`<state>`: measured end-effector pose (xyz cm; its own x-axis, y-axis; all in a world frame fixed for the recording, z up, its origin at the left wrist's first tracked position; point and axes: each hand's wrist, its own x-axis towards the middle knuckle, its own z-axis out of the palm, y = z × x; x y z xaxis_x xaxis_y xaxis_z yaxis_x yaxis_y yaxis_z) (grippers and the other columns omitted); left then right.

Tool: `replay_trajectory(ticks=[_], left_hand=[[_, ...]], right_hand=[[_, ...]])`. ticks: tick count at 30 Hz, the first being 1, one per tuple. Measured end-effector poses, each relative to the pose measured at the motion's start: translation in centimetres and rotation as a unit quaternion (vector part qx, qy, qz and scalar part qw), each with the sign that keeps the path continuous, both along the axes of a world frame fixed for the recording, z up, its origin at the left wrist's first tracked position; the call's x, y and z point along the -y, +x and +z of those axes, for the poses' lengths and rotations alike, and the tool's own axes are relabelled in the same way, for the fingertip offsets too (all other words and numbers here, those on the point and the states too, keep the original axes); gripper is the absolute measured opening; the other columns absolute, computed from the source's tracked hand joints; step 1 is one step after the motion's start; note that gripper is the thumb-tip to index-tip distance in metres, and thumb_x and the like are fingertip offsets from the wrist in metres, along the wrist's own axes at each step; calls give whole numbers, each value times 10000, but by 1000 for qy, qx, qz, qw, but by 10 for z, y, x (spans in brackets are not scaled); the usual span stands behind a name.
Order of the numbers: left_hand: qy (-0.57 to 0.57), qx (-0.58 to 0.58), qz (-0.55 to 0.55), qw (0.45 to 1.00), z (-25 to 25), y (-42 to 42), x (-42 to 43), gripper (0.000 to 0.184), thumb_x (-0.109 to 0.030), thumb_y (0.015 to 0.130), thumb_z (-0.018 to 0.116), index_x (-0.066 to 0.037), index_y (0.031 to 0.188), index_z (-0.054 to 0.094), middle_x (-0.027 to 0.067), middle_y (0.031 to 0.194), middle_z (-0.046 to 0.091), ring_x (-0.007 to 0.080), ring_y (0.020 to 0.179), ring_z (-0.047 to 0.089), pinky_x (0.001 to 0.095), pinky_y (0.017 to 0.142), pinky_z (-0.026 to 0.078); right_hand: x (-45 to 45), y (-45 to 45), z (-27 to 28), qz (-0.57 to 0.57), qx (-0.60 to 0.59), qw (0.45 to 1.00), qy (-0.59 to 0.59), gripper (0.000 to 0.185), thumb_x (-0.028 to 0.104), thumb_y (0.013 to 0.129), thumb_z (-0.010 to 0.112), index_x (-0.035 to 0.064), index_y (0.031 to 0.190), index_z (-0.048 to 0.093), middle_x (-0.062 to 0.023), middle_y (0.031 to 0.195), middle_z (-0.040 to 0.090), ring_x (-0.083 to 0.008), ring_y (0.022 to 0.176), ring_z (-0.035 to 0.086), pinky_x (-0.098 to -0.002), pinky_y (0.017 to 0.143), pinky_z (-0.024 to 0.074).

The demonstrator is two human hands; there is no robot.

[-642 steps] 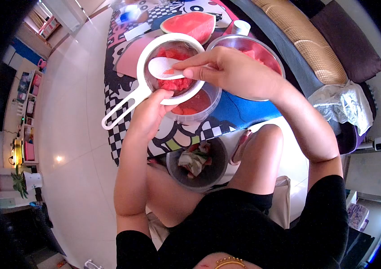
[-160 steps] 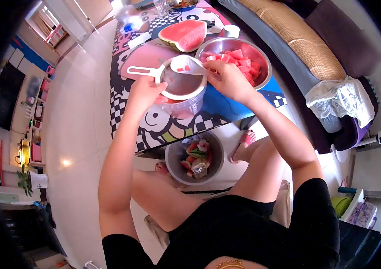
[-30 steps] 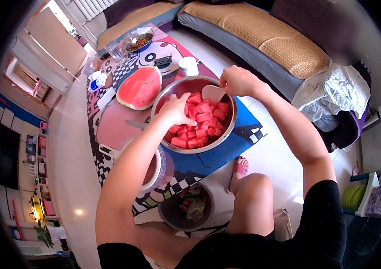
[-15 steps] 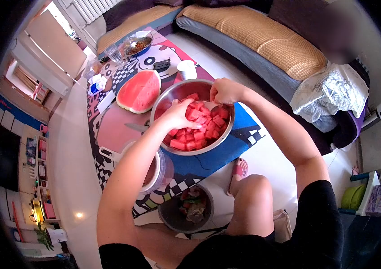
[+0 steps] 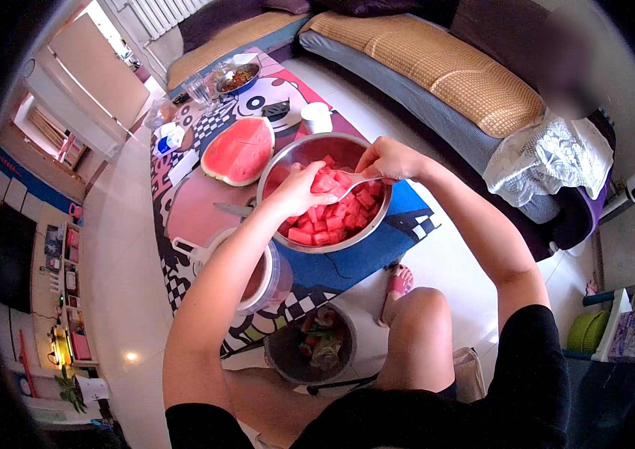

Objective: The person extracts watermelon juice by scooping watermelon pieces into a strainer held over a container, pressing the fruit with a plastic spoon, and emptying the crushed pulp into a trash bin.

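my right hand [image 5: 391,161] is closed on the handle of a pale, smooth spoon [image 5: 350,179], its head among the red watermelon cubes [image 5: 325,224] in the wide, shiny steel bowl [image 5: 326,249]. my left hand [image 5: 296,192] is half curled over the same cubes, fingertips at the fruit beside the spoon; i can't tell whether it grips a piece. a good heap is cut up, i'd judge, but plenty sits in the bowl, and the big red wedge of green-rinded watermelon [image 5: 241,150] lies uncubed next to it. near my left forearm, the white-rimmed, long-handled strainer [image 5: 267,273] rests over the clear plastic tub [image 5: 281,283]; i can't make out how full that is. scraps [image 5: 323,346] lie in the round grey bin [image 5: 280,364].
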<state>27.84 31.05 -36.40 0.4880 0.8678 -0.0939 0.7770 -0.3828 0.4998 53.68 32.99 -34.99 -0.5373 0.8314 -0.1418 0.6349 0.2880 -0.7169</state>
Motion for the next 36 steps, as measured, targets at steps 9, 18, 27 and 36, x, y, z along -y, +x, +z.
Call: replay_trajectory(ticks=[9,18,27,36], left_hand=[[31,-16,9,999,29,-4,19,803,-335,788,779,-30,1419,388,297,1305,473,399,1220,501,427,1038,408],[70,-14,18,997,92,-41,48,870,-378,769,784,-18,1442,366,323,1322,468,410,1220,509,416,1036,418],[95,-11,103,990,103,-109,126,793,-314,786,787,-1,1410,411,246,1334,486,335,1229,509,386,1044,401],[29,100,136,985,49,-150,159,830,-334,757,801,-45,1418,390,277,1333,426,384,1227,489,420,1041,409]], right_hand=[[29,-5,39,-46,-12,998,-51,367,398,818,753,75,991,756,-45,735,698,-134,629,628,-293,571,504],[40,-42,88,-19,-90,992,-92,192,175,849,722,8,944,730,-13,643,629,-86,490,516,-249,428,390],[72,-121,97,58,-69,993,-82,204,153,850,677,23,1002,716,-7,643,625,-92,483,519,-245,425,397],[90,-158,73,132,-12,991,12,284,294,816,754,20,886,721,-42,647,625,-142,574,568,-312,531,455]])
